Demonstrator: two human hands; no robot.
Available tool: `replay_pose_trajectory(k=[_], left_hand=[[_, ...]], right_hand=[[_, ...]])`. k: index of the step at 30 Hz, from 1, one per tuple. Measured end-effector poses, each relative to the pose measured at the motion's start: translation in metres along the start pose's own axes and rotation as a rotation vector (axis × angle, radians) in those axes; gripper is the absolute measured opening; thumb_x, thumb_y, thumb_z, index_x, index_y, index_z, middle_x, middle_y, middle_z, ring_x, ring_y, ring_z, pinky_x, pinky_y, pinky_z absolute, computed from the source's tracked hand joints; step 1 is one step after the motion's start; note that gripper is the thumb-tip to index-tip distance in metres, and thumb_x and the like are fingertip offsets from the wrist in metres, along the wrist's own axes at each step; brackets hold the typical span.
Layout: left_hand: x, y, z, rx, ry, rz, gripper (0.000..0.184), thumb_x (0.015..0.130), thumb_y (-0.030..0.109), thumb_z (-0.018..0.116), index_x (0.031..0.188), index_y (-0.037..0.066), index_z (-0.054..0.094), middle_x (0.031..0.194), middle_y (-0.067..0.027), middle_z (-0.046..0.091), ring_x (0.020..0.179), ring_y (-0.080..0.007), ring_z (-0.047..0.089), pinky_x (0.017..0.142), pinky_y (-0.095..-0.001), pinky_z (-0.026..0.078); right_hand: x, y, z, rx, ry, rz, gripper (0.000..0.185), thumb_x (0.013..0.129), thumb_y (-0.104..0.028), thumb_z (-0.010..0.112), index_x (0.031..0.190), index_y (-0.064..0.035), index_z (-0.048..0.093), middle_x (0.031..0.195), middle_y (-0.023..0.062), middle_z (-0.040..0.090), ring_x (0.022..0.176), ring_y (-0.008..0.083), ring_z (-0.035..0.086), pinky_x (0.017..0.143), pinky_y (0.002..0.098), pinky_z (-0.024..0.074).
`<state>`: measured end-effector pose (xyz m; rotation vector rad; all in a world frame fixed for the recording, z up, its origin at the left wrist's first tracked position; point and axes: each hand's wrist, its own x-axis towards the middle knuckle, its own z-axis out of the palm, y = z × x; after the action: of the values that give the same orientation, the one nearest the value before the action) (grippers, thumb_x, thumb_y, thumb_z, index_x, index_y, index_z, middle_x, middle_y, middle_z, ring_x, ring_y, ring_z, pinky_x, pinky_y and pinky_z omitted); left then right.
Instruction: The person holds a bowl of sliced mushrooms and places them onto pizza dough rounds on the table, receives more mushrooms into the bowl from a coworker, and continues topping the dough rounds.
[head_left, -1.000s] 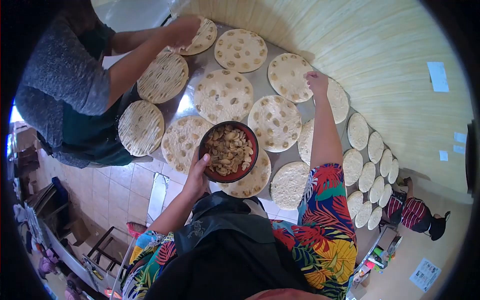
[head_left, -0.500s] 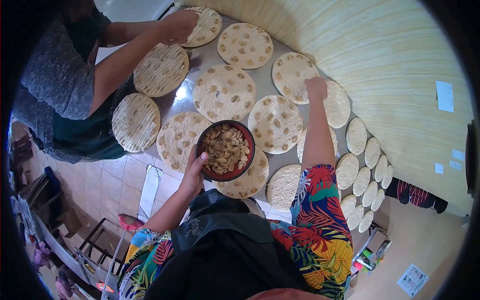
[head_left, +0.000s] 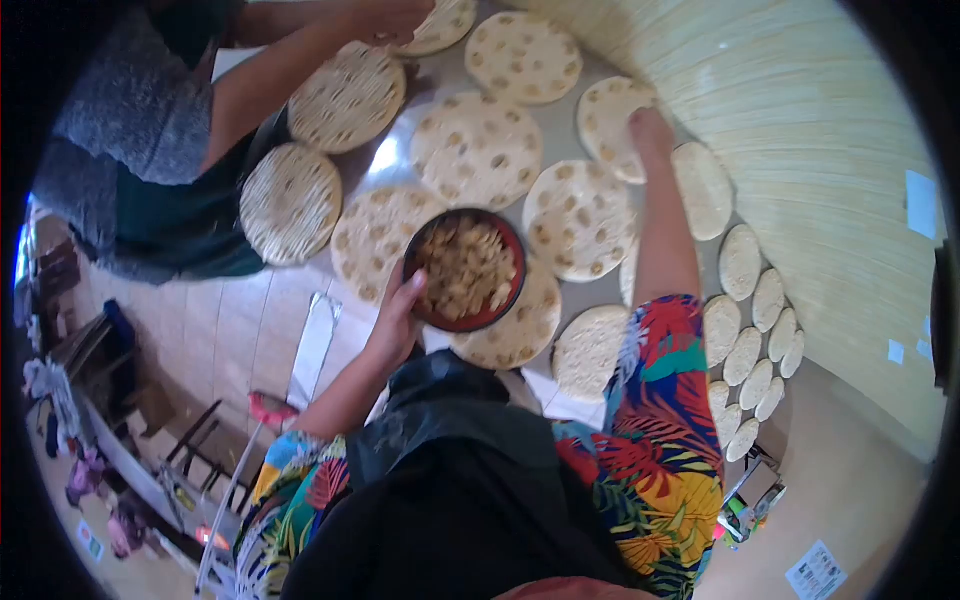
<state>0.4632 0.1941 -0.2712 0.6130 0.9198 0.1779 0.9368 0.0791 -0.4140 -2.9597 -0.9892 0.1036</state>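
Note:
My left hand (head_left: 400, 312) grips a black bowl with a red inside (head_left: 517, 290), filled with sliced mushroom-like pieces (head_left: 465, 268). Out at the far right, my right hand (head_left: 652, 132) is over the edge of a round flatbread (head_left: 608, 118) with brown slices around its rim. Its fingers look pressed together, and whatever they hold is too small to name. Between my arms lie more topped rounds, one (head_left: 578, 220) right of the bowl and one (head_left: 478, 150) beyond it. A plain round (head_left: 590, 352) sits near my right sleeve.
A co-worker in a grey sleeve (head_left: 150, 110) leans over the metal table (head_left: 385, 165) at the left, near rounds striped with cream (head_left: 290, 204). Several plain rounds (head_left: 740, 262) run along the right side beside a pale wall (head_left: 830, 150). A stool (head_left: 195, 440) stands lower left.
The view has shifted, so the table and rounds sit higher in the picture. My right hand has moved from the flatbread's lower edge toward its middle right. The bowl stays in my left hand.

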Motion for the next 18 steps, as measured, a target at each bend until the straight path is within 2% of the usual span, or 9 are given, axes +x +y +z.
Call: replay_pose_trajectory(k=[2,4,5,7,9,11,13,16,18], left_hand=[[-0.001,0.003,-0.002,-0.03,-0.021,0.001,0.07,0.084,0.038,0.059,0.135,0.001,0.03,0.133,-0.0112,0.041,0.123,-0.0218,0.036,0.104,-0.0333,0.026],[0.005,0.004,-0.009,-0.033,-0.062,0.019,0.07,0.084,0.04,0.058,0.135,0.001,0.031,0.132,-0.0111,0.042,0.123,-0.0216,0.036,0.103,-0.0334,0.027],[0.005,0.01,-0.006,-0.031,-0.046,0.032,0.07,0.084,0.04,0.058,0.135,0.001,0.031,0.132,-0.0111,0.042,0.123,-0.0216,0.036,0.103,-0.0334,0.027],[0.002,0.022,0.004,-0.064,-0.065,0.011,0.069,0.084,0.042,0.058,0.135,0.002,0.031,0.132,-0.0111,0.042,0.123,-0.0215,0.036,0.102,-0.0339,0.028],[0.006,0.023,0.003,-0.062,-0.074,0.026,0.07,0.084,0.044,0.057,0.135,0.004,0.031,0.13,-0.0104,0.043,0.121,-0.0209,0.038,0.101,-0.0345,0.029],[0.008,0.025,0.005,-0.041,-0.077,0.01,0.068,0.084,0.044,0.057,0.134,0.005,0.032,0.127,-0.0092,0.044,0.119,-0.0203,0.04,0.1,-0.0351,0.03],[0.004,0.031,0.013,-0.02,-0.079,0.038,0.066,0.084,0.044,0.057,0.132,0.005,0.033,0.124,-0.0093,0.045,0.117,-0.0199,0.041,0.099,-0.0348,0.031],[-0.005,0.036,0.022,0.013,-0.085,0.081,0.063,0.084,0.044,0.058,0.128,0.004,0.035,0.12,-0.01,0.047,0.114,-0.019,0.043,0.098,-0.0335,0.032],[-0.014,0.041,0.029,0.044,-0.069,0.105,0.061,0.084,0.042,0.059,0.124,0.001,0.037,0.116,-0.0112,0.05,0.111,-0.0178,0.046,0.095,-0.0312,0.035]], right_hand=[[-0.015,-0.039,-0.053,0.057,0.005,0.102,0.023,0.083,-0.025,0.053,0.09,-0.0087,0.067,0.09,0.0147,0.064,0.084,0.0344,0.061,0.071,0.0444,0.048],[-0.025,-0.052,-0.074,0.417,0.247,-0.08,0.018,0.081,-0.02,0.06,0.091,-0.008,0.067,0.085,0.0105,0.064,0.072,0.0252,0.062,0.065,0.037,0.0483],[-0.035,-0.071,-0.098,0.433,0.244,-0.093,0.018,0.081,-0.02,0.06,0.091,-0.008,0.067,0.085,0.0105,0.064,0.072,0.0252,0.062,0.065,0.037,0.0483],[-0.078,-0.121,-0.152,0.724,0.108,-0.143,0.015,0.084,-0.017,0.061,0.095,-0.007,0.066,0.084,0.0036,0.064,0.072,0.0129,0.06,0.063,0.0245,0.0462],[-0.126,-0.161,-0.181,1.064,-0.06,-0.22,0.014,0.08,-0.016,0.065,0.09,-0.007,0.066,0.077,0.0031,0.062,0.061,0.0067,0.052,0.057,0.023,0.0435],[-0.17,-0.193,-0.209,1.002,-0.409,-0.35,0.018,0.079,-0.019,0.065,0.093,-0.0071,0.065,0.08,0.0053,0.062,0.063,0.0127,0.055,0.06,0.0274,0.0458],[-0.207,-0.213,-0.208,0.829,-0.467,-0.565,0.018,0.077,-0.019,0.065,0.092,-0.008,0.064,0.087,0.0074,0.06,0.074,0.0204,0.058,0.065,0.0328,0.048],[-0.24,-0.228,-0.198,0.473,-0.317,-0.672,0.016,0.073,-0.017,0.064,0.087,-0.0084,0.062,0.092,0.0094,0.056,0.085,0.0269,0.057,0.071,0.037,0.0482],[-0.253,-0.231,-0.196,0.451,-0.268,-0.654,0.016,0.072,-0.015,0.064,0.086,-0.0081,0.062,0.093,0.0091,0.055,0.087,0.027,0.057,0.072,0.0369,0.0482]])
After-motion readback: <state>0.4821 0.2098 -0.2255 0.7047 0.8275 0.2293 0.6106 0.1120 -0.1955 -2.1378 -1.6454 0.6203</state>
